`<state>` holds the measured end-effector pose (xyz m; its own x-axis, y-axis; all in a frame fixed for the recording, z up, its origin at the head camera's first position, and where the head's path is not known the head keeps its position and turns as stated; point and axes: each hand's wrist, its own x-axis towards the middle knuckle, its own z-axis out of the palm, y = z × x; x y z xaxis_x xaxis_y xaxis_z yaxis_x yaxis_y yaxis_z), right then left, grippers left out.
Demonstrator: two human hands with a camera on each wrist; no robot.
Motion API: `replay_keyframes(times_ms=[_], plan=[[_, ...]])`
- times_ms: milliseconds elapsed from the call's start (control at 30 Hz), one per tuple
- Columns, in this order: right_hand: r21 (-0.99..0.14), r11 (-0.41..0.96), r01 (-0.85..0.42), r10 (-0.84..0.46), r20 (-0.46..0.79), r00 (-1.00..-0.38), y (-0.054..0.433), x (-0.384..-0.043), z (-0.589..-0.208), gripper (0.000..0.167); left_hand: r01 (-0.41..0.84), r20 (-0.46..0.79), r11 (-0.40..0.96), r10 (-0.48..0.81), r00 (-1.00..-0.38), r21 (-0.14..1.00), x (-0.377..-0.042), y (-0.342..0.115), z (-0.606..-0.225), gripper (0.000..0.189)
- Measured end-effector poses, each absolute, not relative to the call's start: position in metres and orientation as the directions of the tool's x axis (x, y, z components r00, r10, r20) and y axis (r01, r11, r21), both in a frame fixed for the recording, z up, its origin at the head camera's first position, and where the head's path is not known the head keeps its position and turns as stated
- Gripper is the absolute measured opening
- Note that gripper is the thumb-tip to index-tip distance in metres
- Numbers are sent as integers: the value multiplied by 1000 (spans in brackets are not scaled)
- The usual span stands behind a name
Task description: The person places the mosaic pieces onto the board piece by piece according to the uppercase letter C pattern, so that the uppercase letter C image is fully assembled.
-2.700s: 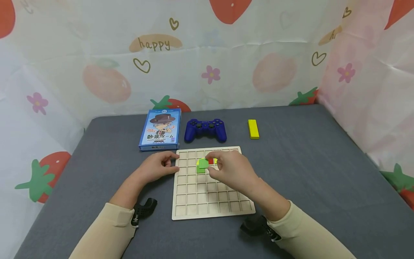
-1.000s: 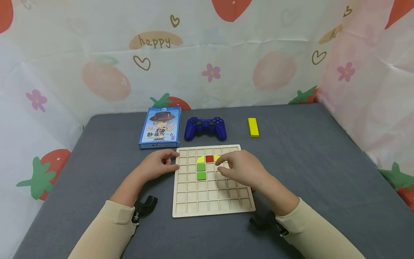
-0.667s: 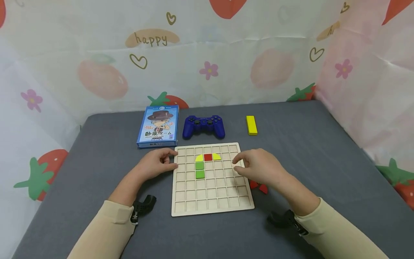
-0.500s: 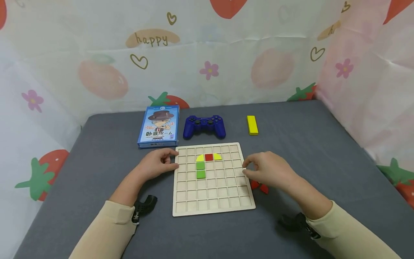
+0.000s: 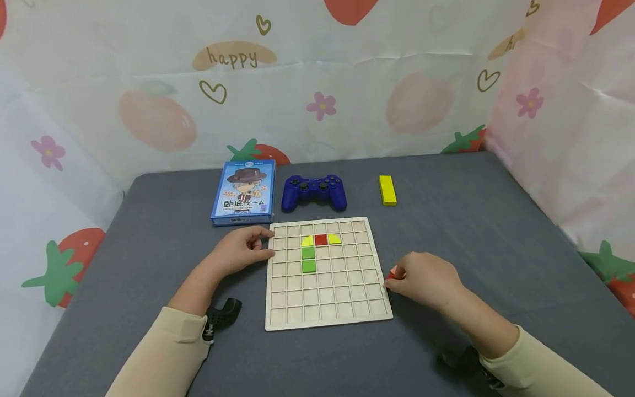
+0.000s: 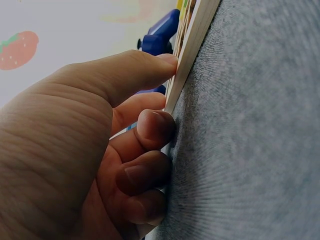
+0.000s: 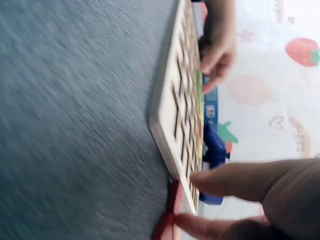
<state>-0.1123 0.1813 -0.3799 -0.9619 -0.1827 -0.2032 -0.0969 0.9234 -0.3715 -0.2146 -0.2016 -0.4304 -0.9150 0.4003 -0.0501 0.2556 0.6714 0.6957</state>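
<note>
A square wooden grid board [image 5: 327,299] lies on the dark grey cloth. Its upper squares hold a red square tile [image 5: 321,240] between two yellow rounded tiles [image 5: 307,241], with two green square tiles [image 5: 308,252] below the left one. My left hand [image 5: 237,251] rests its thumb and index fingertip against the board's left edge, other fingers curled. Beyond the right edge, my right hand [image 5: 428,281] reaches down to red pieces [image 5: 391,274], partly hidden by it. In the right wrist view, the index fingertip touches a red piece [image 7: 174,200]; the thumb stands apart from that finger.
Behind the board lie a blue boxed game [image 5: 244,193], a dark blue game controller [image 5: 314,193] and a yellow block [image 5: 387,191]. A printed curtain [image 5: 357,138] stands behind the table.
A second green tile now sits in the grid; my right hand held one over it earlier. That hand has moved right, off the board, and down to the red pieces. The left hand stays put.
</note>
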Motion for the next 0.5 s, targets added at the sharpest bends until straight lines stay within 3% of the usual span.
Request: replay_keyframes(times_ms=[200,500], plan=[[-277,959,-64,-122,-197,-973,178,-108,-386,40,255,-51,676,397,-916,691,-215,-200,-430,45],[-295,954,-57,-116,-184,-976,183,-107,-390,34,251,-51,672,396,-917,697,-215,-202,-432,45]])
